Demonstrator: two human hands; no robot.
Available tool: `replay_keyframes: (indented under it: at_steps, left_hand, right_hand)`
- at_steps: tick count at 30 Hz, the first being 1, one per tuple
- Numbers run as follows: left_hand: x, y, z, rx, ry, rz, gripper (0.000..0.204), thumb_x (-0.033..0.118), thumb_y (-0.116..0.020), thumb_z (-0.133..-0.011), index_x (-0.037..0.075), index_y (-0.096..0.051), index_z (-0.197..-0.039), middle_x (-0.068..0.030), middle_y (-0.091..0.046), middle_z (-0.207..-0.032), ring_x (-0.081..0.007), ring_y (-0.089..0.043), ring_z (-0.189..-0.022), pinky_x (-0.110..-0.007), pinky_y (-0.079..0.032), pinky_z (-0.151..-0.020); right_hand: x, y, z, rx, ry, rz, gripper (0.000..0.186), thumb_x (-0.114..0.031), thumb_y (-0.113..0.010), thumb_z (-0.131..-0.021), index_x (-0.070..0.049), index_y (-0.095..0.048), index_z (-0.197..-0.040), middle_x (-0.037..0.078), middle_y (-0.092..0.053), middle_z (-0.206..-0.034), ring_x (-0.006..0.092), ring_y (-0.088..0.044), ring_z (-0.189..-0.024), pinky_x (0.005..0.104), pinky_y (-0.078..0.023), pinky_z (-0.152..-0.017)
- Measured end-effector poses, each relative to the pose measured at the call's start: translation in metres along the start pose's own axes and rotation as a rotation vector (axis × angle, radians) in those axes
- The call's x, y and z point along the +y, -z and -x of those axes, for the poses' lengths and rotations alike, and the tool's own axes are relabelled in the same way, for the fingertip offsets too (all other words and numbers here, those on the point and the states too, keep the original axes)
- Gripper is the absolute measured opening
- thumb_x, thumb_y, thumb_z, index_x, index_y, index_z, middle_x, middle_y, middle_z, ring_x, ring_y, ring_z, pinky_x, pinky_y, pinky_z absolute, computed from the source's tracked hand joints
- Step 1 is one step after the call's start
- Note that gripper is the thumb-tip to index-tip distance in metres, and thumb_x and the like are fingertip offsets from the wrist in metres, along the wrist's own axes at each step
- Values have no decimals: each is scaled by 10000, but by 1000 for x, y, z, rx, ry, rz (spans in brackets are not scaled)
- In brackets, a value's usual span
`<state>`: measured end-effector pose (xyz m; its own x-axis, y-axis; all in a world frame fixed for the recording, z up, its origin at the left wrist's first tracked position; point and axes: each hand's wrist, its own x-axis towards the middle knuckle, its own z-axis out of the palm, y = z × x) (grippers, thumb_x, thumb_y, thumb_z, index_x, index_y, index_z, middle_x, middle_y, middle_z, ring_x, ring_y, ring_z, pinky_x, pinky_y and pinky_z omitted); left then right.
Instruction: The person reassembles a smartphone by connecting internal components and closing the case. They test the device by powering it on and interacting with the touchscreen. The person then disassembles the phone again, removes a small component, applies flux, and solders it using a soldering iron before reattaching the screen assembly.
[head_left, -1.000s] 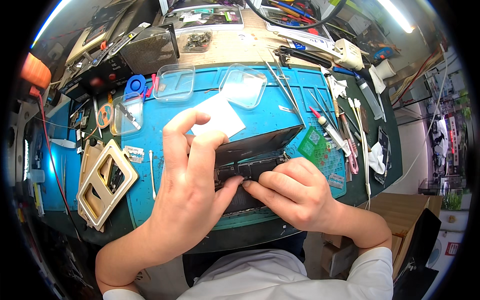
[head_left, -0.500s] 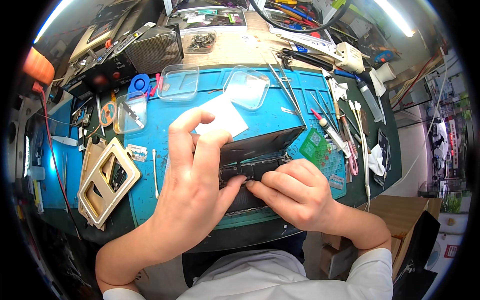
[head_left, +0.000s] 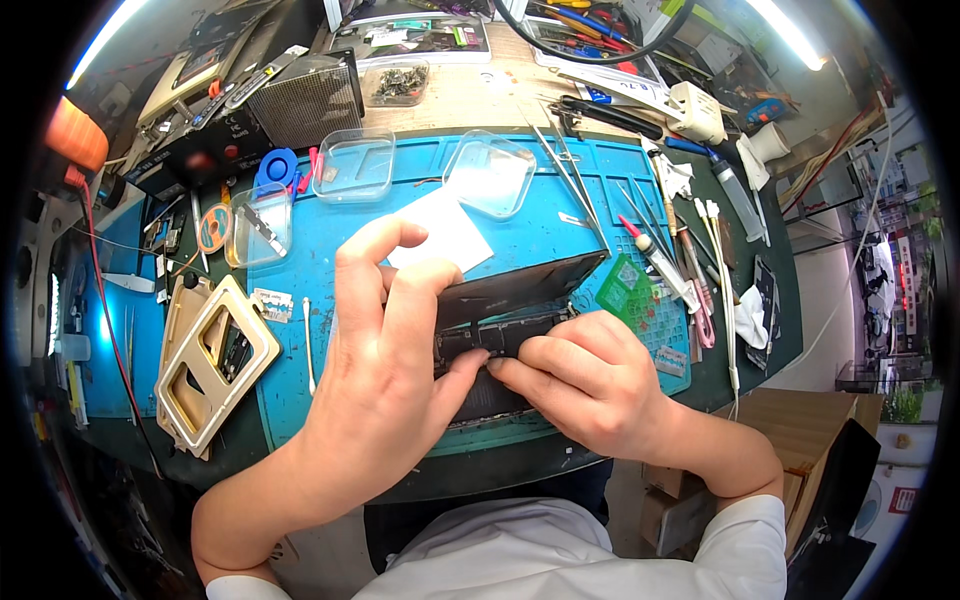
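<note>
An opened smartphone (head_left: 480, 402) lies in front of me on the blue mat (head_left: 290, 390), its inner parts exposed. Its dark screen panel (head_left: 525, 283) is tilted up along the far side. My left hand (head_left: 375, 365) has its bent fingers at the panel's left end, while the thumb reaches down inside the phone. Against that thumb tip, my right hand (head_left: 600, 385) is closed in a pinch over the middle of the phone body. Whatever sits between those fingertips is hidden or too small to make out. Behind the panel lies a white square sheet (head_left: 455, 235).
Clear plastic boxes (head_left: 355, 165) stand at the mat's far side. Tweezers (head_left: 570, 180), a syringe (head_left: 665, 268) and a green stencil (head_left: 627, 288) lie to the right. On the left are a beige frame holder (head_left: 215, 365), a cotton swab (head_left: 308, 345) and a razor blade (head_left: 272, 304).
Both hands stay at the phone in nearly the same pose, the right fingertips shifting very slightly left. The whole view has drifted a little.
</note>
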<state>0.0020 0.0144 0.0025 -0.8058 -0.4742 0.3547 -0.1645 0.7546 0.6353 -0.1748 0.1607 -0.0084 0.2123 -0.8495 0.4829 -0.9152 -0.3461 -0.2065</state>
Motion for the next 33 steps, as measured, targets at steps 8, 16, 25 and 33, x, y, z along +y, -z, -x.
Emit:
replay_keyframes:
  at_steps: [8,16,25,33]
  left_hand:
    - [-3,0,0,27,-50,41,605,-177,-664,-782,-4,-484,-1333,-254,-376,-1402,-373,-587,-1048,-438,-520,-918]
    - [-5,0,0,41,-59,64,582,-198,-609,-773,-14,-497,-1314,-243,-391,-1378,-369,-586,-1028,-446,-512,-925]
    - [-8,5,-3,2,-65,67,546,-190,-560,-776,-34,-511,-1296,-244,-389,-1379,-356,-586,-1010,-452,-497,-954]
    - [-6,4,-1,-12,-1,95,490,-147,-567,-821,-9,-503,-1286,-244,-419,-1369,-402,-510,-1250,-436,-464,-1033]
  right_hand:
    - [0,-1,2,18,7,2,332,-127,-687,-731,-26,-764,-1038,29,-658,-1004,169,-656,-843,321,-536,-764]
    - [1,-3,6,20,15,11,318,-137,-725,-770,-35,-769,-1067,29,-666,-1011,177,-659,-864,316,-534,-741]
    - [-7,-2,2,8,77,5,257,-240,-821,-837,-96,-710,-1019,77,-759,-1215,210,-670,-1009,329,-520,-752]
    - [-9,-3,1,-17,89,33,256,-242,-812,-851,-96,-708,-1034,66,-758,-1205,204,-660,-1016,320,-516,-762]
